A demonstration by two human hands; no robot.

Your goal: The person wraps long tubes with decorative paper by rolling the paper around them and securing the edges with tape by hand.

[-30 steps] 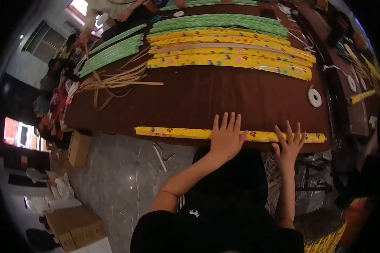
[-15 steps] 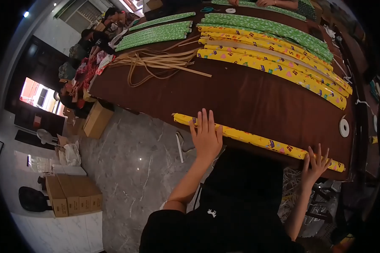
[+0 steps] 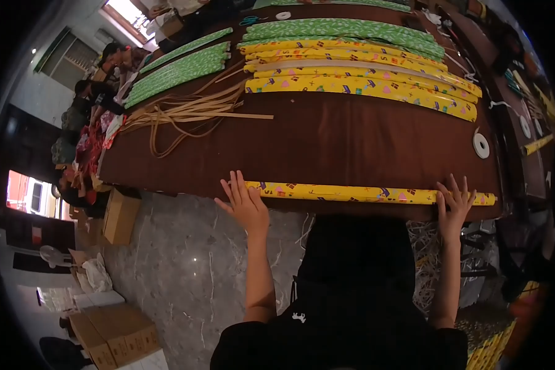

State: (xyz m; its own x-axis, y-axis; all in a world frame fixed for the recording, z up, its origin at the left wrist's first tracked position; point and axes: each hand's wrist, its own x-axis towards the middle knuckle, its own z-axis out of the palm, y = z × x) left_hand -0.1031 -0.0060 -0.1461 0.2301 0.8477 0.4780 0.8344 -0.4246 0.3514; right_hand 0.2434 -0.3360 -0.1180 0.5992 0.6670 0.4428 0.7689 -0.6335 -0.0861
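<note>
A long, narrow yellow patterned roll lies along the near edge of the brown table. My left hand rests at the roll's left end with its fingers spread, covering that tip. Near the right end, my right hand lies over the roll, also with spread fingers; a short piece of the roll shows beyond it. Neither hand is wrapped round the roll. Farther back lie several yellow patterned rolls and green patterned rolls.
Tan strips are heaped at the left, beside more green rolls. A white tape roll lies at the right. Teal scissors are at the back. Other people sit along the left. Cardboard boxes stand on the floor.
My left hand has slid left along the roll from its middle part to its left end. My right hand stays near the right end. The camera view has swung and tilted back.
</note>
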